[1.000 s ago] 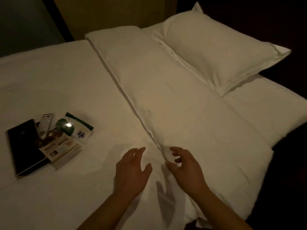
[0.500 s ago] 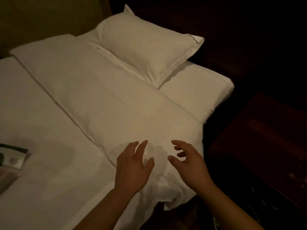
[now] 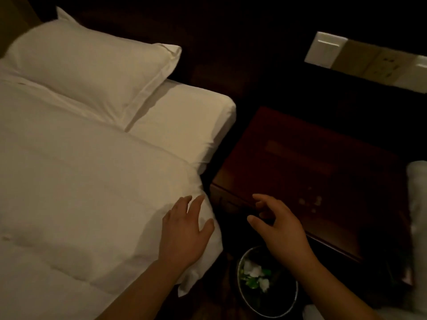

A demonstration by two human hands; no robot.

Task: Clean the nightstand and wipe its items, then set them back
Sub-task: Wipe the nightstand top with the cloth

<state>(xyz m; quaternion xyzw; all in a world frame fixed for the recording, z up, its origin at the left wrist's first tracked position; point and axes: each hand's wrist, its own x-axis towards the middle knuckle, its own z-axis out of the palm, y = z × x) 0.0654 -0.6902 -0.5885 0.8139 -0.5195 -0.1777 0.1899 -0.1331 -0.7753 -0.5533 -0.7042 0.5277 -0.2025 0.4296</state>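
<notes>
Lighting is dim and fine detail is limited.

Hands: The left hand (image 3: 184, 229) is palm down with its fingers spread and relaxed, holding nothing. It lies over the near right corner of the white duvet (image 3: 92, 181); whether it presses the fabric or hovers just above it cannot be told. The right hand (image 3: 279, 227) is also empty, its fingers loosely curled and the thumb held apart. It is positioned at the near left corner of the nightstand (image 3: 300, 162), above the front edge.

Task item: The nightstand is dark reddish wood and stands just beside the bed's right edge, separated from it by a narrow dark gap. A few small pale specks (image 3: 312, 203) show on the tabletop towards its front edge. A white fabric item (image 3: 418, 192), partly cut off by the frame, lies at the right edge of the tabletop; its kind cannot be determined.

Surroundings: A white pillow (image 3: 92, 65) lies at the head of the bed, overlapping the duvet's upper edge. The bare white sheet (image 3: 184, 125) is exposed at the bed's far right corner. A round waste bin (image 3: 239, 287) stands on the floor in front of the nightstand, below the right wrist, and contains crumpled white and green refuse (image 3: 254, 273). On the wall beyond the nightstand are a pale switch plate (image 3: 325, 49) and, to its right, a socket panel (image 3: 383, 65).
</notes>
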